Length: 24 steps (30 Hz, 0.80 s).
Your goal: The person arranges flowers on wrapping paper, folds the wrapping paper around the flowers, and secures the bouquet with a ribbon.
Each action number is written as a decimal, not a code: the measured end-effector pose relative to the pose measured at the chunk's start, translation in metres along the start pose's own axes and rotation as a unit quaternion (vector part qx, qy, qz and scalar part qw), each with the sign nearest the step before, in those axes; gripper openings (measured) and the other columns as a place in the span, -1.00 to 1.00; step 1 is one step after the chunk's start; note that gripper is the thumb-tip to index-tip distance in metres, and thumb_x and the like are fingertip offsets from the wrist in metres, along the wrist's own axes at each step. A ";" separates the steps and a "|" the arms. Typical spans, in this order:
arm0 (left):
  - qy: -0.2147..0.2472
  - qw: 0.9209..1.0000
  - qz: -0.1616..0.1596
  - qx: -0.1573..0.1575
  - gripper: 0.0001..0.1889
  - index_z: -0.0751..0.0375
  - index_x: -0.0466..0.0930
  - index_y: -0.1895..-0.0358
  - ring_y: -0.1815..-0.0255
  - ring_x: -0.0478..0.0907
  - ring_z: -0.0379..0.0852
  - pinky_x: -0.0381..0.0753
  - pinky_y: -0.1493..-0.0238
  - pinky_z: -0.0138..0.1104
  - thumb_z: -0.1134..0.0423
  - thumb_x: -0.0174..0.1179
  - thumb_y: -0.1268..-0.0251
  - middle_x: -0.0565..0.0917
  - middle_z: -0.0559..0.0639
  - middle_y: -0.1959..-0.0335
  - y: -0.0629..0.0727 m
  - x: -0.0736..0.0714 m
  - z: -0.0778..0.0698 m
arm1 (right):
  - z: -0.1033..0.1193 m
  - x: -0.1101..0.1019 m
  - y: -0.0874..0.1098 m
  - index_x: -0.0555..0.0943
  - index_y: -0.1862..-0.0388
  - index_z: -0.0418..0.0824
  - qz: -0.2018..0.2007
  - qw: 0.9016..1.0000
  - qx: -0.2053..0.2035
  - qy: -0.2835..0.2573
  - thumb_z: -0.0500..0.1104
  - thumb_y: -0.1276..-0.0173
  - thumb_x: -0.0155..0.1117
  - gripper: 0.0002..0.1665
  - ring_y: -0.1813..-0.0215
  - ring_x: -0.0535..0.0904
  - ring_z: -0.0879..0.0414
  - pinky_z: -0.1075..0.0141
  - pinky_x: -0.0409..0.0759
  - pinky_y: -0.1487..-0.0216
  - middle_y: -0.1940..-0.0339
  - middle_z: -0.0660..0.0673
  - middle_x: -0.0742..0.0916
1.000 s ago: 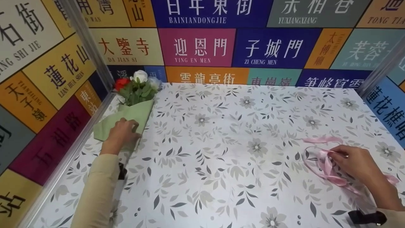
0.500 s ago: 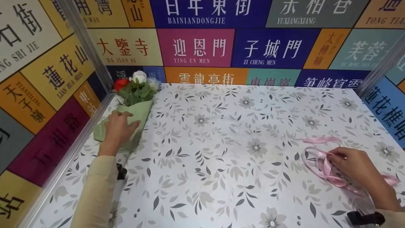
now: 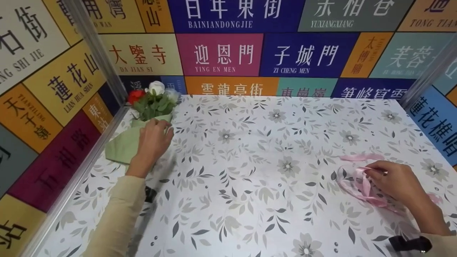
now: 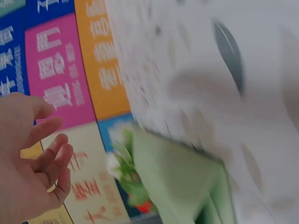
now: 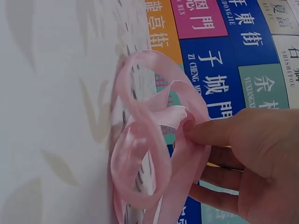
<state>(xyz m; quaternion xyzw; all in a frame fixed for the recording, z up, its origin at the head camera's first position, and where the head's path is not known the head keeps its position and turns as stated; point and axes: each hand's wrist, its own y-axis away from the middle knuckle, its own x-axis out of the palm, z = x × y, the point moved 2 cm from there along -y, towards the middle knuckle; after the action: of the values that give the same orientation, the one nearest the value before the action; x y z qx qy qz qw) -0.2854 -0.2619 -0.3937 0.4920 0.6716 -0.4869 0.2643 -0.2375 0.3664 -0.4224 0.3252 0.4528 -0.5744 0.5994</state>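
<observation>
hands well apart: left hand (image 3: 154,139), fingers loose, over the wrapped bouquet (image 3: 125,142), left of frame; right hand (image 3: 398,182) pinches pink ribbon (image 3: 366,188), lower right. light pinch probably best, loops untwisted.

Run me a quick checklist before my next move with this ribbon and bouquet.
1. Right hand has the pink ribbon pinched: ok.
2. Ribbon laid out straight: not ok, it hangs in loops.
3. Left hand gripping the bouquet: not ok, fingers loosely curled, holding nothing.
4. Bouquet lying on the tabletop: ok.
5. Green wrapper fully closed: cannot tell, the left hand and arm cover part.
</observation>
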 end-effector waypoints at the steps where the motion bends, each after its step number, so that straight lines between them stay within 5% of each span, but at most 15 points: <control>1: -0.002 1.000 0.001 0.010 -0.72 0.34 0.67 0.03 0.04 0.56 0.30 0.44 0.03 0.13 0.19 0.15 -0.44 0.63 0.32 0.10 0.000 0.002 -0.008 | 0.004 -0.001 0.000 0.75 0.13 -0.27 -0.009 1.000 -0.003 -0.001 -0.18 -0.37 0.34 -0.80 0.10 0.68 -0.34 0.14 0.54 0.26 0.16 -0.36 0.79; 8: 0.008 0.994 0.012 0.105 -0.79 0.27 0.70 0.09 0.17 0.63 0.19 0.52 0.05 0.06 0.21 0.20 -0.41 0.69 0.22 0.18 0.005 0.023 -0.073 | 0.046 -0.007 -0.005 0.76 0.15 -0.29 -0.083 0.994 -0.066 -0.015 -0.32 -0.28 0.40 -0.84 0.26 0.72 -0.25 0.58 0.43 0.36 0.23 -0.34 0.81; 12: 0.029 0.988 0.036 0.149 -0.77 0.24 0.69 0.07 0.14 0.62 0.13 0.53 0.02 0.03 0.16 0.20 -0.43 0.69 0.19 0.17 0.013 0.033 -0.114 | 0.077 -0.006 -0.012 0.78 0.23 -0.26 -0.116 0.986 -0.121 -0.020 -0.36 -0.21 0.45 -0.86 0.38 0.70 0.10 0.75 0.37 0.31 0.33 -0.21 0.83; 16: 0.056 0.978 0.078 0.188 -0.69 0.21 0.68 0.01 0.09 0.63 0.09 0.54 -0.06 0.00 0.05 0.18 -0.46 0.70 0.14 0.14 0.025 0.041 -0.152 | 0.107 -0.001 -0.017 0.78 0.29 -0.23 -0.123 0.978 -0.160 -0.044 -0.38 -0.17 0.47 -0.87 0.38 0.58 0.37 0.78 0.39 0.28 0.37 -0.13 0.83; 24: 0.109 0.953 0.159 0.232 -0.43 0.10 0.53 -0.27 -0.05 0.62 -0.02 0.60 -0.08 -0.12 -0.18 0.23 -0.34 0.69 0.03 -0.03 0.047 0.056 -0.213 | 0.157 0.008 -0.024 0.78 0.31 -0.20 -0.103 0.967 -0.213 -0.099 -0.36 -0.20 0.46 -0.89 0.37 0.61 0.34 0.71 0.47 0.27 0.37 -0.09 0.82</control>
<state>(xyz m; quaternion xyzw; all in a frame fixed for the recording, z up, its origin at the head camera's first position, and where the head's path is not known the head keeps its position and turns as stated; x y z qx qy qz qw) -0.2368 -0.0430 -0.3765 0.6902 0.4781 -0.5243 0.1421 -0.2350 0.2176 -0.3671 0.0836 0.5339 -0.5527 0.6344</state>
